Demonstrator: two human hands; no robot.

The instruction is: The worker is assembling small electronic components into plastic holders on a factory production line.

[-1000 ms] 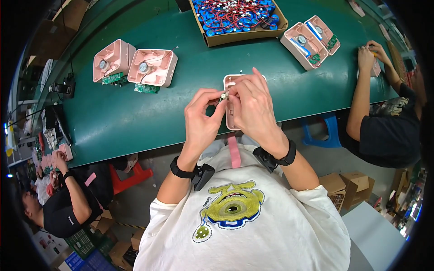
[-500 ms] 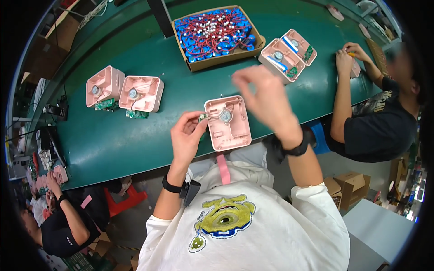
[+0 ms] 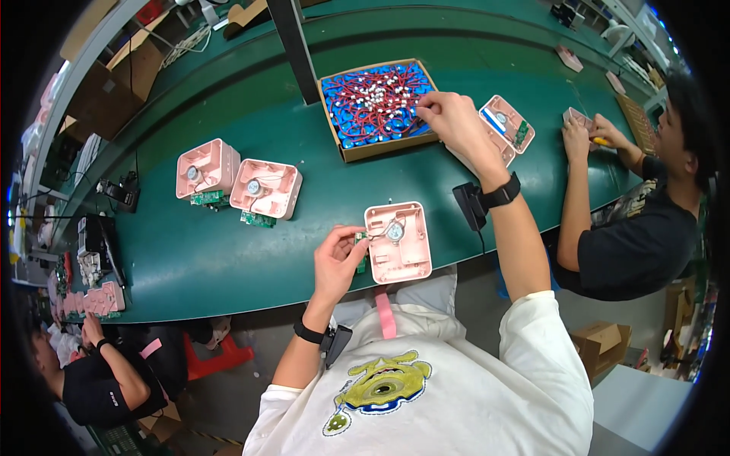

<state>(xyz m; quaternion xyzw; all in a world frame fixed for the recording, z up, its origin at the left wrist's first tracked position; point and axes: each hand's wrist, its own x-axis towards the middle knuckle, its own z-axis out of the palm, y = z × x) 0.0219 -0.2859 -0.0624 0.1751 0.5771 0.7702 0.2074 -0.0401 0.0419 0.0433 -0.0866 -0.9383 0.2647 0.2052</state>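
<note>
A pink plastic case half (image 3: 418,265) lies on the bench in front of me, its inside facing up, with a round silver speaker (image 3: 395,231) and thin wires. At its left edge my left hand (image 3: 338,262) pinches a small green circuit board (image 3: 361,262), partly hidden by the fingers. My right hand (image 3: 460,129) is stretched forward over the right side of a cardboard box (image 3: 380,150) full of blue cylindrical batteries (image 3: 365,135) with red wires and white plugs. Its thumb and forefinger come together by the wires; what lies between them is too small to make out.
Two open pink cases (image 3: 266,188) with hanging circuit boards stand at the left. Behind my right hand lies another opened case (image 3: 508,121). A co-worker (image 3: 631,220) works at the right, another (image 3: 106,372) at the lower left. A dark post (image 3: 291,49) rises behind the box.
My right hand has moved forward from above the bench to the battery box. The left hand stays at the case with the circuit board. The whole view has shifted.
</note>
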